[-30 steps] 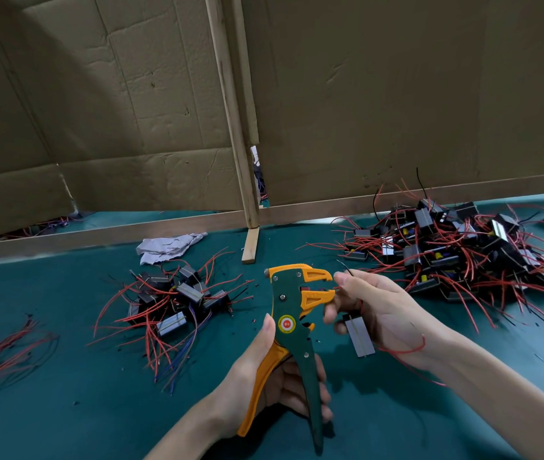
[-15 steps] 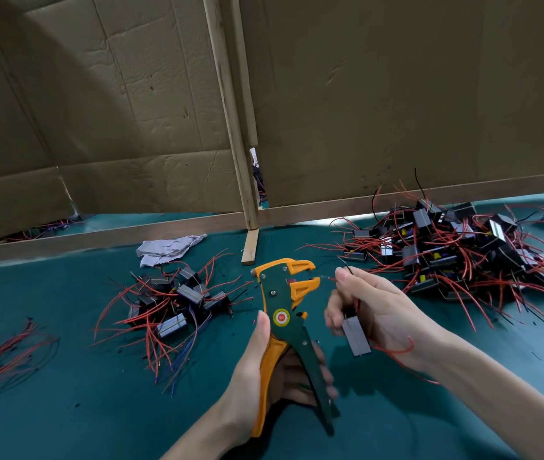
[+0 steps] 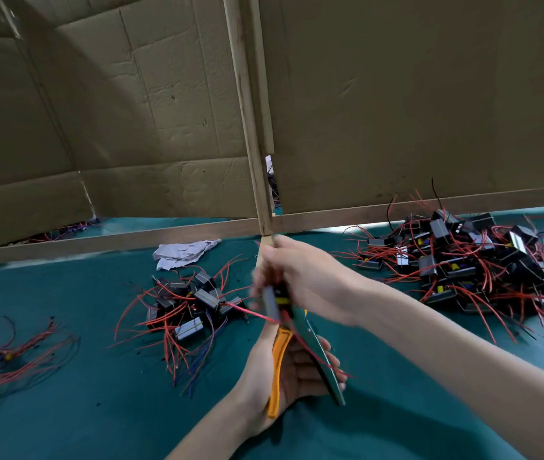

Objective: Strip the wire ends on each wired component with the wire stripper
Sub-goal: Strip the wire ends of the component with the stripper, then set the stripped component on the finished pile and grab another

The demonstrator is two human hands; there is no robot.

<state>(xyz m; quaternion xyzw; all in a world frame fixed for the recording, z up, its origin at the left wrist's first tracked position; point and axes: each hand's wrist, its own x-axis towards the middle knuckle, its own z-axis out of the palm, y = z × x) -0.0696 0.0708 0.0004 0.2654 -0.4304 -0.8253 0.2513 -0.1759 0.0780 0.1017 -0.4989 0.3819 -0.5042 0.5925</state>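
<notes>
Holding the wire stripper [image 3: 279, 356] by its handles in the left grip [image 3: 292, 371], above the desk [image 3: 65, 426]. Pinching a blurred grey component [image 3: 270, 302] in the right grip [image 3: 304, 280] at the tool's head, with its red wire [image 3: 250, 313] trailing left.

Matt creased cardboard wall [image 3: 396, 94], bare wooden slat [image 3: 247, 127], matt teal mat [image 3: 65, 410], crumpled paper [image 3: 181, 254].
</notes>
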